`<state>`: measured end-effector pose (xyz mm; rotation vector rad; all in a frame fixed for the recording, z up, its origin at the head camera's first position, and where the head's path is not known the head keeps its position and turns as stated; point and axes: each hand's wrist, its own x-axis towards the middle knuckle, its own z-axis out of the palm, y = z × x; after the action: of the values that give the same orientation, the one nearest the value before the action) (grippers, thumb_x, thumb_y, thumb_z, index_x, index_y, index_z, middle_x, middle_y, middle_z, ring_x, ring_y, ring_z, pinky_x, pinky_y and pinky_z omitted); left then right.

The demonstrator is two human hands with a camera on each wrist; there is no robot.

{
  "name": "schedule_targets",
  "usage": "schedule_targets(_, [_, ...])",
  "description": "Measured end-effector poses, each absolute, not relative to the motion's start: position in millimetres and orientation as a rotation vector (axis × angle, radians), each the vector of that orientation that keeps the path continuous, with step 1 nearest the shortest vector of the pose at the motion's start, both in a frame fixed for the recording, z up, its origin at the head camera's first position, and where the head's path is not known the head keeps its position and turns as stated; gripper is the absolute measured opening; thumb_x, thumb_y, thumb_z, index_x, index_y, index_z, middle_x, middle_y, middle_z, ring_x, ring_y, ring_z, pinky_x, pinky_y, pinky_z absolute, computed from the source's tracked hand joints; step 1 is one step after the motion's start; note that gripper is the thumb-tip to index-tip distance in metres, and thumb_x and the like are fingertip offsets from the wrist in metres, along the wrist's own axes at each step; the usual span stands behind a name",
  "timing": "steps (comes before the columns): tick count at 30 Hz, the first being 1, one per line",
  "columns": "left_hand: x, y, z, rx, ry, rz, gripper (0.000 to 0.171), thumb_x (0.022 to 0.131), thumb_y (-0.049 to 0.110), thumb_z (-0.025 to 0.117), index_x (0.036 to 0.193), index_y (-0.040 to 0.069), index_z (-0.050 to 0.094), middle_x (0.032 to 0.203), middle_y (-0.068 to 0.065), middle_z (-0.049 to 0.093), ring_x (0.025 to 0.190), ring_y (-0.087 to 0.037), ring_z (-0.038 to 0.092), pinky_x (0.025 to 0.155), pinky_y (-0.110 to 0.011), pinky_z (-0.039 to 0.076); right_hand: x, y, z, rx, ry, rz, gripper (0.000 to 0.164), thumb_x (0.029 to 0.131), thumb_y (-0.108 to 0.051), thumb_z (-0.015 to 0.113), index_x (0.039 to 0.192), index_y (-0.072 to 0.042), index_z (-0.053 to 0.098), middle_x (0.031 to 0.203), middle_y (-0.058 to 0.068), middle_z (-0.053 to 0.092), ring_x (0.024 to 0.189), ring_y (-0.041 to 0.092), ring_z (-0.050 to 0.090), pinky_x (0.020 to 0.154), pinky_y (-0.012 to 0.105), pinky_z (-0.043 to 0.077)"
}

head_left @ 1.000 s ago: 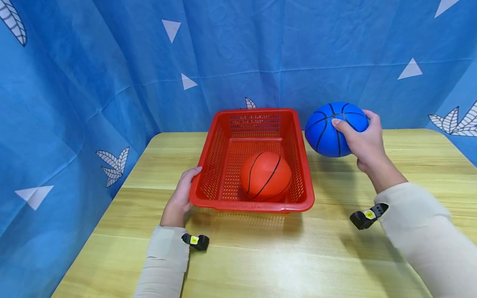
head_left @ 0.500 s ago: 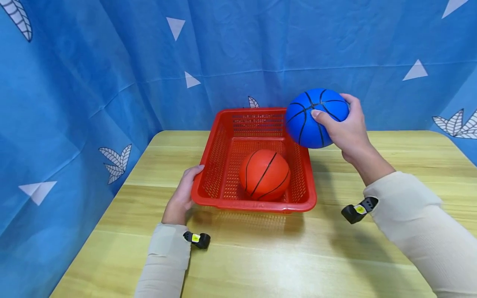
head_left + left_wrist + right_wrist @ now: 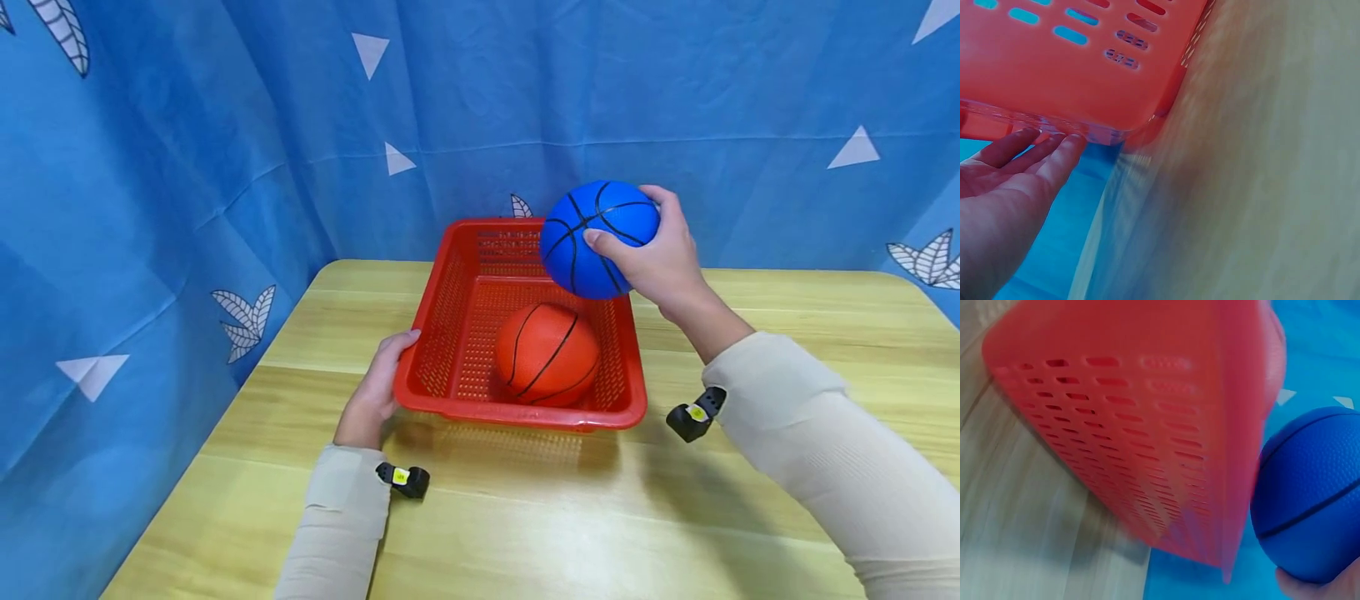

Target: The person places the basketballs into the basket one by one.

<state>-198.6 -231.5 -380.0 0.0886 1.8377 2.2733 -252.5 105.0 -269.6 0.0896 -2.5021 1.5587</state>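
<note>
A red perforated plastic basket (image 3: 637, 367) stands on the table with an orange-red basketball (image 3: 547, 354) inside, towards its near right corner. At the basket's left side my left hand (image 3: 375, 387) holds the rim; the left wrist view shows several fingers (image 3: 1054, 159) against the rim's underside. Over the basket's far right part, a blue basketball (image 3: 592, 242) with black lines is gripped by my right hand (image 3: 663, 258), thumb on the near face and fingers around the right side. In the right wrist view the blue ball (image 3: 1310, 494) is beside the basket's rim, mostly above it.
The light wooden table (image 3: 517, 517) extends on both sides and in front of the basket. A blue curtain (image 3: 480, 92) with white triangles and leaf prints hangs behind the table and along its left.
My right hand has carried the blue basketball leftward, from right of the basket to over its far right part. The left hand keeps its place at the rim; the view has shifted slightly.
</note>
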Motion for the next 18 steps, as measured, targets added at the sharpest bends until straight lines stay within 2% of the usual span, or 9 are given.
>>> schedule_targets(7, [-200,-231,-379,0.093,1.846,2.260,0.049,0.099,0.028,0.031,0.132,-0.006,0.038,0.102,-0.008,0.060,0.084,-0.015,0.063,0.074,-0.030,0.056,-267,95,-277,0.127,-2.586,1.389,0.091,0.076,-0.057,0.065,0.146,-0.023,0.020,0.145,0.015,0.029,0.131,0.038,0.031,0.094,0.062,0.041])
schedule_targets(18, [-197,-233,-378,0.102,1.848,2.258,0.050,0.099,0.029,0.032,0.133,-0.007,0.038,0.103,-0.010,0.060,0.085,-0.016,0.063,0.075,-0.030,0.056,-286,84,-295,0.286,-2.658,1.244,0.091,0.074,-0.057,0.068,0.145,-0.020,0.024,0.139,0.018,0.031,0.125,0.040,0.036,0.092,0.064,0.041])
